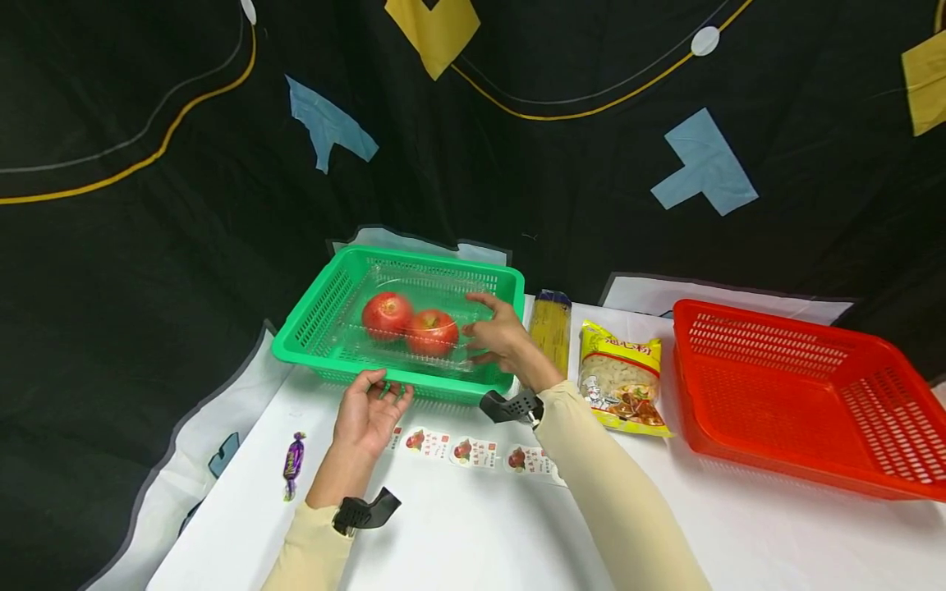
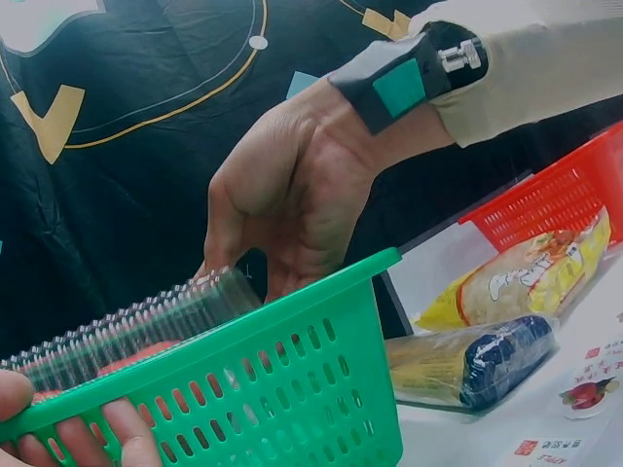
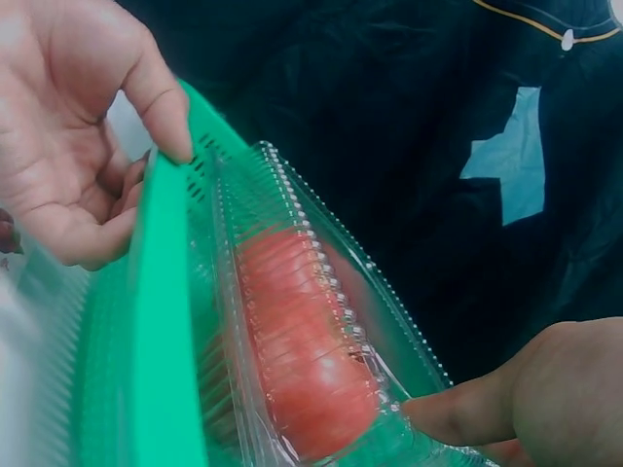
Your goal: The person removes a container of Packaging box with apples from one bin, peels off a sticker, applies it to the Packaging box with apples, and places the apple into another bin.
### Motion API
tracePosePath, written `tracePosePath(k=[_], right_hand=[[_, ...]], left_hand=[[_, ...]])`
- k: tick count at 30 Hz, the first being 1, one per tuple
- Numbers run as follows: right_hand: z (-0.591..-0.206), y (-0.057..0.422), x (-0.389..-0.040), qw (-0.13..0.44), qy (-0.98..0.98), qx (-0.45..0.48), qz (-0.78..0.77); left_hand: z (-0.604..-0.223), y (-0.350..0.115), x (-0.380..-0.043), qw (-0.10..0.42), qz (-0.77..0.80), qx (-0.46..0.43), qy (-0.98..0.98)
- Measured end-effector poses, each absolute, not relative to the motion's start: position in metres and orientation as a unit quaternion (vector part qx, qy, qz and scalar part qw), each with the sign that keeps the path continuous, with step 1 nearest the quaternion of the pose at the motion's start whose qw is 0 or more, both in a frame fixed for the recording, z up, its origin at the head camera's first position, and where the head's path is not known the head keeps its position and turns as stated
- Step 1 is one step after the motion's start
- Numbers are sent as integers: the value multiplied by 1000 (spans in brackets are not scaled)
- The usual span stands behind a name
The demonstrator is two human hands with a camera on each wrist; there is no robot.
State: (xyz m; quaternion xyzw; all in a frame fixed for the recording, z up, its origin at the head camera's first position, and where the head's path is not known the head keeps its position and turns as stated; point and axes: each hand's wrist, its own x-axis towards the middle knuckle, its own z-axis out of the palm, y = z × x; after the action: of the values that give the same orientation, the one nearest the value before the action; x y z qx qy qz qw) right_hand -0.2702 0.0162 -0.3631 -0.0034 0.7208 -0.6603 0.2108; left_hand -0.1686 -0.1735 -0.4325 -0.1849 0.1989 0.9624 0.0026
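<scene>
Observed in green basket (image 1: 458, 387): clear container (image 1: 424, 291) with two red apples (image 1: 433, 332) inside. Gripping basket's near rim with left hand (image 1: 367, 413); reaching over container's right end with right hand (image 1: 502, 335), fingers spread apart, slightly blurred

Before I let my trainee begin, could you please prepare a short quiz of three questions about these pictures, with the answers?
1. Multiple choice: in the head view, what lies between the green basket and the yellow bag?
a) the purple sweet
b) the noodle packet
c) the strip of stickers

2. True or false: the left hand holds the rim of the red basket.

3. Count: how many red fruits show inside the clear container?

Key: 1. b. 2. False; that hand holds the green basket's rim. 3. Two.
</scene>
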Motion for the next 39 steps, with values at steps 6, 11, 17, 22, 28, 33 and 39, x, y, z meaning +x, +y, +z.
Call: tracePosePath(k=[6,11,17,22,28,33,39], right_hand=[[-355,26,-268,218,719,-19,-659],[-345,35,-264,228,717,-22,-658],[-332,45,-258,235,716,-40,-656],[-327,54,-256,232,719,-50,-653],[-321,69,-256,228,720,-62,-653],[-311,85,-256,221,717,-79,-657],[-299,114,-253,208,727,-83,-649]], left_hand=[[-433,-175,-168,2,962,-184,202],[-433,-174,-167,-1,960,-180,214],[-433,-173,-168,-2,958,-179,223],[-433,-175,-168,0,958,-183,222],[-433,-178,-167,-5,958,-190,216],[-434,-178,-166,-7,956,-186,225],[-434,-177,-168,-3,956,-190,221]])
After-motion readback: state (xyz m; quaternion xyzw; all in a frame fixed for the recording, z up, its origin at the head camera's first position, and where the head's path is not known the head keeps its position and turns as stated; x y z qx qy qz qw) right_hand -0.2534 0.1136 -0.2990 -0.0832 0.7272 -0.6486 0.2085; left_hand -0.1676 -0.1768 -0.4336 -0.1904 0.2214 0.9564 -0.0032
